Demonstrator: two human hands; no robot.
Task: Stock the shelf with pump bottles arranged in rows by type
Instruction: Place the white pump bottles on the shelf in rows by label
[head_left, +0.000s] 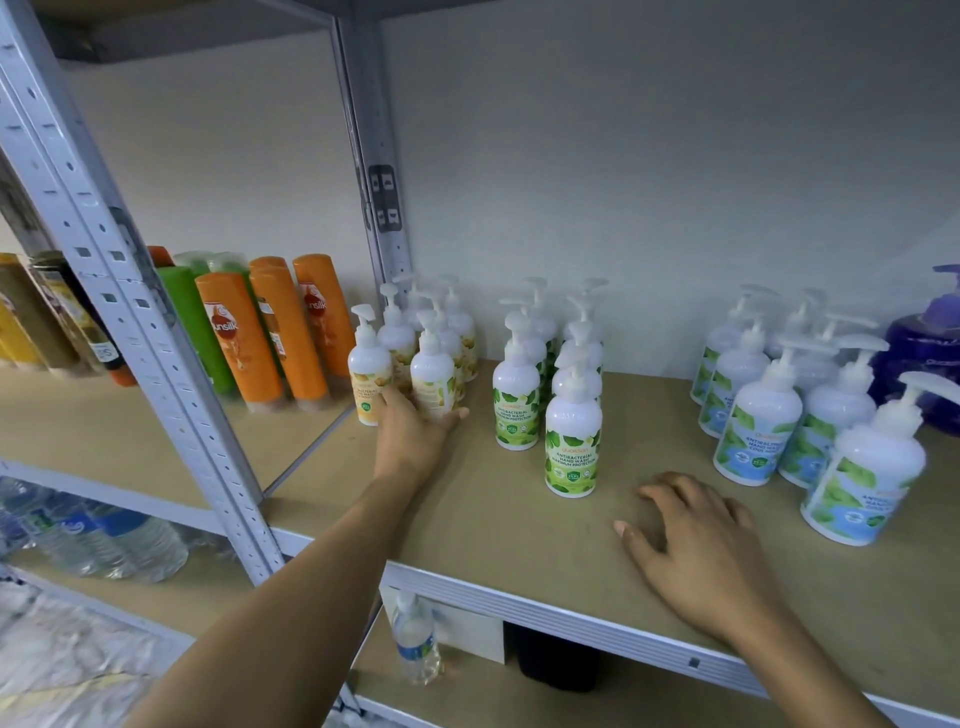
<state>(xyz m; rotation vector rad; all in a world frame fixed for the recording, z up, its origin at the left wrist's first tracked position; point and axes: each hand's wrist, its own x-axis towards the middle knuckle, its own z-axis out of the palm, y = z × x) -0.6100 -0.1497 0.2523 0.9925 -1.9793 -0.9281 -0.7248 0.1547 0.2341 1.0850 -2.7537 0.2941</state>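
Three groups of white pump bottles stand on the brown shelf board. Yellow-labelled bottles fill the left corner, green-labelled bottles form two rows in the middle, and blue-green-labelled bottles stand at the right. My left hand reaches to the front yellow-labelled bottle and its fingers curl round the bottle's base. My right hand rests flat on the board in front of the green rows, fingers spread, holding nothing.
A grey metal upright divides this bay from the left one, where orange and green shampoo bottles stand. A large purple pump bottle sits at far right. Water bottles lie on the lower shelf, and one stands below.
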